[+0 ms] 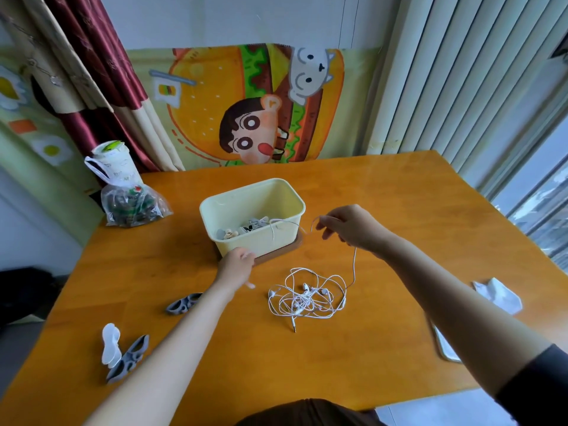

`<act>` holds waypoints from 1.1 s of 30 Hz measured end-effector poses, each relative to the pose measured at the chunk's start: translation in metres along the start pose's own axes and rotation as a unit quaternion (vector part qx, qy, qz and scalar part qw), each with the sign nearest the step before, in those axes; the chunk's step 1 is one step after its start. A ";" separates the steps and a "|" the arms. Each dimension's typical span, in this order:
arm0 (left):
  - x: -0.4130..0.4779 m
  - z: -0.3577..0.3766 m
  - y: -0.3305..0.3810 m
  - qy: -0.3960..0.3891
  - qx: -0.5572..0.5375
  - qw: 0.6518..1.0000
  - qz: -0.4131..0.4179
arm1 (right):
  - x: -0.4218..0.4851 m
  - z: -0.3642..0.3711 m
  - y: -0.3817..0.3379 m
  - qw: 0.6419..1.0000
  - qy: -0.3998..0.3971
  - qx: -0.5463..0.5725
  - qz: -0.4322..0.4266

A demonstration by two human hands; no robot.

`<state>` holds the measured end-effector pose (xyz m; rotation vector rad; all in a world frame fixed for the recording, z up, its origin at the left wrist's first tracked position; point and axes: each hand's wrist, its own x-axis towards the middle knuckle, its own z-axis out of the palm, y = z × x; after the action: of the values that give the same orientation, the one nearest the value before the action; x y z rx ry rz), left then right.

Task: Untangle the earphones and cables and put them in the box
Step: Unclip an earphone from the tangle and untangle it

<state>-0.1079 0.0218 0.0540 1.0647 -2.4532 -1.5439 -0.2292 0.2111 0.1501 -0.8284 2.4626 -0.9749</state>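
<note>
1. A single head-worn camera is looking forward and down from above the person's chest, over both forearms.
2. It is facing across the table towards the wall, wide-angle and bending the edges.
3. It is sitting close: left hand, right hand, box and earphones are filling mid-frame.

One box; one earphone tangle; two grey clips; one white clip; one bag; one cup; one tissue.
</note>
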 end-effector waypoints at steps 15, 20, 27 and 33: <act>-0.020 0.010 0.032 -0.071 -0.043 0.981 0.173 | -0.005 0.034 0.014 0.992 -0.117 -0.031 -0.038; -0.005 -0.016 0.006 0.048 -0.123 0.986 0.098 | -0.005 0.047 0.059 0.989 -0.122 -0.060 0.051; 0.004 -0.022 -0.029 0.032 -0.005 0.999 -0.007 | -0.002 0.043 0.066 0.994 -0.042 -0.085 0.056; -0.020 -0.004 0.024 0.011 0.020 0.988 0.152 | -0.001 0.026 -0.003 0.987 0.042 -0.117 -0.098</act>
<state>-0.1037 0.0362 0.0816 0.6654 -2.4972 -1.3855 -0.2137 0.1970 0.1346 -1.1472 2.6415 -0.8079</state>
